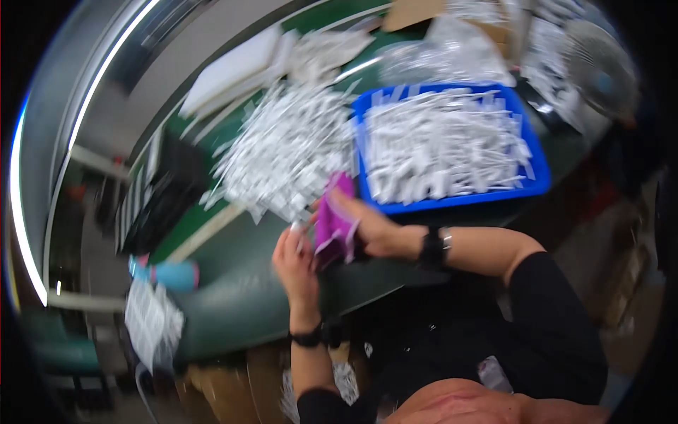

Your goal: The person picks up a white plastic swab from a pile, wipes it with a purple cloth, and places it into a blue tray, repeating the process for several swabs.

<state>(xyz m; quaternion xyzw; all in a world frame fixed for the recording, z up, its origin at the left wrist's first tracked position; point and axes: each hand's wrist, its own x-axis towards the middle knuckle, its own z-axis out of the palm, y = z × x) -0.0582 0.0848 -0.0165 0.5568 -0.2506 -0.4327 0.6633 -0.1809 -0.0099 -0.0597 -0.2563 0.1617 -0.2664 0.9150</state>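
My right hand (pixel 374 230) is closed on a bright purple cloth (pixel 335 220), which hangs in folds over the near edge of a heap of thin white strip-like pieces (pixel 286 145). Just left of the cloth, my left hand (pixel 293 265) has its fingers pinched together. A small white piece (pixel 296 226) shows at those fingertips; motion blur hides its exact kind. Beyond my right hand stands a blue tray (pixel 540 169), filled with similar white pieces (pixel 445 145) lying mostly in line.
The green table (pixel 240 283) carries white foam sheets (pixel 233 67) and clear plastic bags (pixel 438 56) at the back. A fan (pixel 600 67) stands far right. At the left are a black rack (pixel 159 191), a light-blue bottle (pixel 173 275) and a plastic bag (pixel 152 321) at the edge.
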